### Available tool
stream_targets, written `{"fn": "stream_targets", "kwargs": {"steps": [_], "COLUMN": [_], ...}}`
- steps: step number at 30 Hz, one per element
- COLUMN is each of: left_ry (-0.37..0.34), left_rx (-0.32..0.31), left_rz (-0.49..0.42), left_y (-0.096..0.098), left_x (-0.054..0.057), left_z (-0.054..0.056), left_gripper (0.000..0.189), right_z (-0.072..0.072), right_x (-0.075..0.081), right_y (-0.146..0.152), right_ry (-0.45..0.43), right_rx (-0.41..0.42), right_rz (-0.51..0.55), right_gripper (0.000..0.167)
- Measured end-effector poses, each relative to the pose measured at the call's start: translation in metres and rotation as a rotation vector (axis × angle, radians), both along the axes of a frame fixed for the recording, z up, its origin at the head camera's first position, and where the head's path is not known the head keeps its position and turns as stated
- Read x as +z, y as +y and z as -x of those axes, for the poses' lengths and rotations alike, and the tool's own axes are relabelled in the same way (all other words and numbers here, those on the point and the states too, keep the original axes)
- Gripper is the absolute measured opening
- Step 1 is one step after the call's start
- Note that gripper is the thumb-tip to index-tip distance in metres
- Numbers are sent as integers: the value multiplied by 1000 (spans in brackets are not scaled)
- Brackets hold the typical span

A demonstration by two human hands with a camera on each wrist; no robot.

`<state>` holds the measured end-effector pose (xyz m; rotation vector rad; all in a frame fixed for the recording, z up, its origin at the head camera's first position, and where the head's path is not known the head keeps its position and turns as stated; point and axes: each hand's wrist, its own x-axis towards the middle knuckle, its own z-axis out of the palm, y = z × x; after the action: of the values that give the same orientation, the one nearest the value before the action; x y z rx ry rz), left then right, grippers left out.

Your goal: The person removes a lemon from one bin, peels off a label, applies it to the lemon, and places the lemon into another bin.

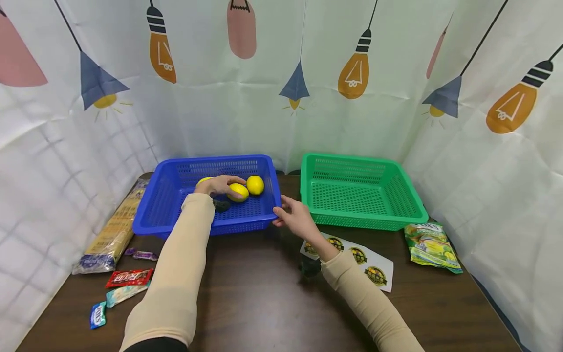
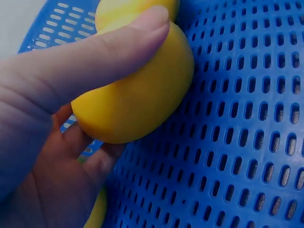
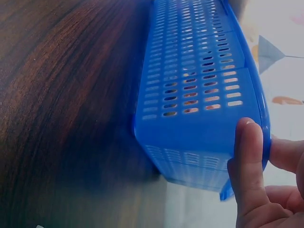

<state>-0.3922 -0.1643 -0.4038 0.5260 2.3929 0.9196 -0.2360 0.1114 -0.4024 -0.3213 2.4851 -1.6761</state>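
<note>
Inside the blue plastic basket [image 1: 246, 225], my left hand [image 1: 218, 185] holds a yellow lemon [image 1: 239, 193]. In the left wrist view the thumb lies over the lemon [image 2: 142, 99] and the fingers curl beneath it. Another lemon [image 1: 255, 185] touches it on the right, and a third lemon [image 1: 203, 180] shows partly behind the hand. My right hand [image 1: 299, 220] grips the basket's near right corner. The right wrist view has its thumb and fingers on opposite sides of the basket's rim [image 3: 259, 90].
To the right stands a green basket [image 1: 360, 221], with a green snack bag [image 1: 432, 246] beside it. A sticker sheet [image 1: 382, 261] lies under the right forearm. On the left are a long yellow package [image 1: 112, 222], a red candy packet [image 1: 129, 278] and several small wrapped sweets.
</note>
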Motion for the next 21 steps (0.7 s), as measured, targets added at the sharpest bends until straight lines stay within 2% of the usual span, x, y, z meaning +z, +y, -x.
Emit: {"fn": "stream_targets", "kwargs": {"steps": [3,9,13,17,21], "left_ry": [-1,31,43,47,93], "left_rx": [20,30,41,63,44], "left_rz": [24,49,5,-89,-137], "left_y": [1,2,3,8,16], "left_x": [-2,2,6,17,36], "left_z": [-3,-4,-3,-4,-9], "left_gripper": [65,64,65,67,66], "right_z": [-1,2,1,0,0], "right_x": [-1,-5,-5,-6,-9], "right_y": [-1,0,-2,-3,-2], "right_ry": [-9,-45,-81,-92,-84], "right_rx": [-9,-59,-90,-131,-159], "right_rz": [16,158,202,215,206], "right_gripper": [63,59,58,57,55]}}
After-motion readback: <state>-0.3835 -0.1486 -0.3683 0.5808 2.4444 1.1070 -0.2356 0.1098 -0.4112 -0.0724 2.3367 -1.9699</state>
